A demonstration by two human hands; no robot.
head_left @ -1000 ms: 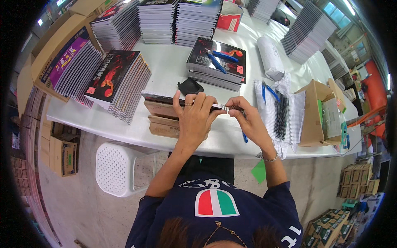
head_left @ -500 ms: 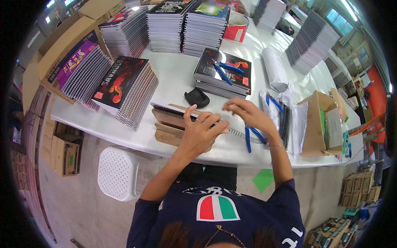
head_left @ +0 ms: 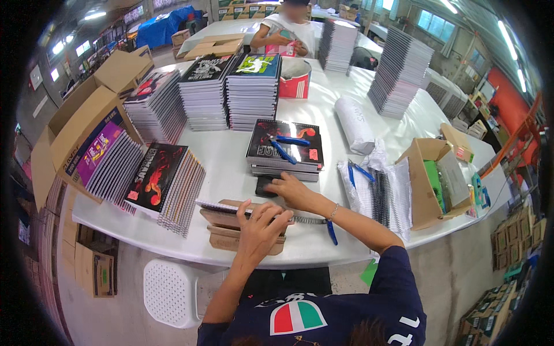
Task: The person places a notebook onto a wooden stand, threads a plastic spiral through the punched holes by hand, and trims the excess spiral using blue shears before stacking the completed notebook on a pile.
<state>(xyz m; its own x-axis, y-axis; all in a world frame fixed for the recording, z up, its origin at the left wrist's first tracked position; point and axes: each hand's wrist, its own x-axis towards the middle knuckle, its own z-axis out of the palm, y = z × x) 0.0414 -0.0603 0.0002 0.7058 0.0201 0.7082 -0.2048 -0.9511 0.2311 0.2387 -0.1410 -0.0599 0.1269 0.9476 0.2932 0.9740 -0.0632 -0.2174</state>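
My left hand (head_left: pixel 262 228) grips the upper edge of a notebook (head_left: pixel 228 206) that stands upright in a brown wooden stand (head_left: pixel 221 238). A thin metal spiral coil (head_left: pixel 309 220) runs out to the right from the notebook's edge. My right hand (head_left: pixel 295 192) reaches across, its slightly blurred fingers over a small black moulded piece (head_left: pixel 264 185); whether they grip it is unclear. Blue-handled pliers (head_left: pixel 332 232) lie by the coil, partly under my right forearm. Behind the black piece is a stack of dark-covered notebooks (head_left: pixel 283 169), with blue cutters (head_left: pixel 283 149) on top.
Spiral notebooks (head_left: pixel 156 179) are piled at the left beside an open carton (head_left: pixel 86 138). Tall notebook stacks (head_left: pixel 257 101) stand behind. Black coils (head_left: pixel 380 196) on plastic wrap and a cardboard box (head_left: pixel 424 190) are at right. A person (head_left: pixel 287 34) works across the table.
My right hand has moved left, from beside the coil to the black piece. My left hand stays on the notebook. The view has tilted up, bringing the other person into sight.
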